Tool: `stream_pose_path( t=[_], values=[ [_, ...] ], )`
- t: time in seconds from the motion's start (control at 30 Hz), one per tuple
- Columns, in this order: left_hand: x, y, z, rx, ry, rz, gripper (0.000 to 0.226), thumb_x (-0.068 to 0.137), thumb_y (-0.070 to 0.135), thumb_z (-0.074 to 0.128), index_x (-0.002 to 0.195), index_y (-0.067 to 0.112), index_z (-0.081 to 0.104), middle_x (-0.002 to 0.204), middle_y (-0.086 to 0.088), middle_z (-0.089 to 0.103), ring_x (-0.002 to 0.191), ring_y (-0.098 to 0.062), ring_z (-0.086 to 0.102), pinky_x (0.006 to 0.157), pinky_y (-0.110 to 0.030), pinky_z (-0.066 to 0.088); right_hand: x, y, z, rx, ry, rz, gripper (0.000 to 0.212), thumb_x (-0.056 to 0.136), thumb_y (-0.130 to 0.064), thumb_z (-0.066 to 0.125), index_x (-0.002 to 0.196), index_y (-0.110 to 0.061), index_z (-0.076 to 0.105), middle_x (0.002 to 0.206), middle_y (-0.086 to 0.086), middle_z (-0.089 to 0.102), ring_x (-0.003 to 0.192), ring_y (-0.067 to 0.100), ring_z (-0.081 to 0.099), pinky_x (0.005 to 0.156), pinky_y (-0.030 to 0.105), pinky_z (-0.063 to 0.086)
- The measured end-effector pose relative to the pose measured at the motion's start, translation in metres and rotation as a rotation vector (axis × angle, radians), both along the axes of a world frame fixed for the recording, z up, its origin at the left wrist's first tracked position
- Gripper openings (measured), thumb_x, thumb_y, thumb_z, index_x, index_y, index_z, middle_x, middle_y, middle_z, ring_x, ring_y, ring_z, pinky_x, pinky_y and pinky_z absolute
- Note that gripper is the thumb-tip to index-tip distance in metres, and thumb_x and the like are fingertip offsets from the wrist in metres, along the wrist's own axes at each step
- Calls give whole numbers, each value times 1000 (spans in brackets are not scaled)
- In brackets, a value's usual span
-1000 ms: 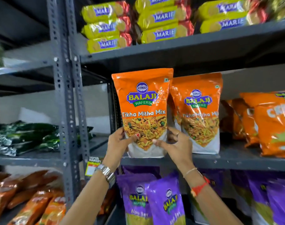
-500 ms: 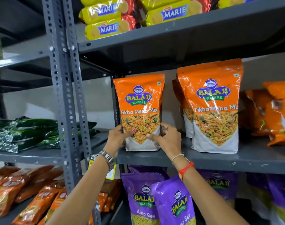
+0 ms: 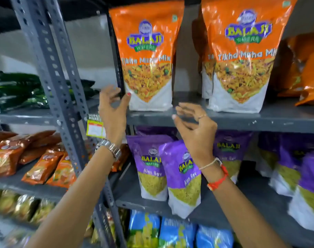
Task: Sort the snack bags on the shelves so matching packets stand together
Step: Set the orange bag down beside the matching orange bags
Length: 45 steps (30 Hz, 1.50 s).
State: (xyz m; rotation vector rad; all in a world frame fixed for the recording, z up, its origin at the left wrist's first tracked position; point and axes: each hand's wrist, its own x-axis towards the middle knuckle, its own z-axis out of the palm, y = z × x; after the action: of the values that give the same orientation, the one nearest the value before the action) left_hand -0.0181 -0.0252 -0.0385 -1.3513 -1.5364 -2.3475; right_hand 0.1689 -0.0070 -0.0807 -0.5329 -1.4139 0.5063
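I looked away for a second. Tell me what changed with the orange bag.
Both hands let go: the left hand and right hand have drawn back, fingers open. The orange bag now stands alone at the shelf's left end. The neighbouring orange bag stayed upright.

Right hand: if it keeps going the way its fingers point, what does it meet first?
Probably the shelf's front edge, just below the left orange packet; the right hand is open and empty. Depth is unclear.

Shop: stocked shelves (image 3: 224,120), price tag (image 3: 95,127)
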Motion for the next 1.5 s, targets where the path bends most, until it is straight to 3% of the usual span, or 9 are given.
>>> stream_pose_path(
  t=[0.17,0.3,0.4,0.5,0.6,0.77,1.03,1.17,1.5],
  values=[
    [41,-19,-83,101,-69,-13,33,83,16,63,114,15,51,96,3,60,85,-10,56,74,-20,44,32,26,-106,-279,-49,-24,19,81,1,65,87,-17,65,78,-7,67,69,-8,64,69,17,52],
    [69,-19,-170,-117,-210,-104,30,83,15,60,112,12,54,100,-7,60,81,-2,52,66,-7,42,52,57,-175,-601,-138,-27,31,80,1,65,109,-9,63,102,12,67,88,7,62,89,39,50],
    [90,-19,-226,-397,-346,-249,48,87,20,58,131,18,41,134,-10,48,116,-15,49,91,-17,44,58,68,-196,-822,-157,123,59,84,2,61,138,-10,40,130,21,55,111,20,50,107,39,41],
    [109,-20,-256,-569,-542,-495,69,89,27,53,145,28,11,154,-3,21,139,-17,28,112,-38,29,62,69,-206,-933,-200,362,66,88,3,54,145,-16,26,133,5,51,102,3,54,87,20,44],
    [120,-17,-267,-655,-607,-573,64,92,31,45,145,33,9,153,0,21,136,-16,27,114,-51,23,66,74,-216,-969,-308,408,61,89,-5,57,142,-20,31,126,-6,50,106,7,53,77,18,40],
    [132,-8,-282,-580,-614,-499,58,93,25,46,143,27,19,156,-2,20,141,-22,25,112,-57,27,72,82,-234,-966,-368,357,55,66,-38,80,115,-39,56,125,1,65,118,20,59,104,43,46],
    [139,18,-285,-518,-399,-552,44,94,18,43,138,17,35,142,-5,46,127,-20,47,103,-35,45,101,67,-230,-882,-155,192,44,60,-16,87,97,-25,65,104,7,73,103,23,67,96,46,53],
    [155,48,-278,-600,-356,-662,19,93,17,45,110,26,47,124,-10,53,120,-33,52,102,-57,42,127,63,-224,-850,-53,21,30,60,-20,87,80,-29,67,92,4,74,90,20,70,86,43,57],
    [195,81,-277,-764,-413,-917,5,93,21,45,98,21,46,102,5,57,103,-23,55,75,-37,50,170,60,-242,-893,3,-296,51,38,-62,84,77,-33,67,100,16,69,88,25,70,81,48,59]
  ],
)
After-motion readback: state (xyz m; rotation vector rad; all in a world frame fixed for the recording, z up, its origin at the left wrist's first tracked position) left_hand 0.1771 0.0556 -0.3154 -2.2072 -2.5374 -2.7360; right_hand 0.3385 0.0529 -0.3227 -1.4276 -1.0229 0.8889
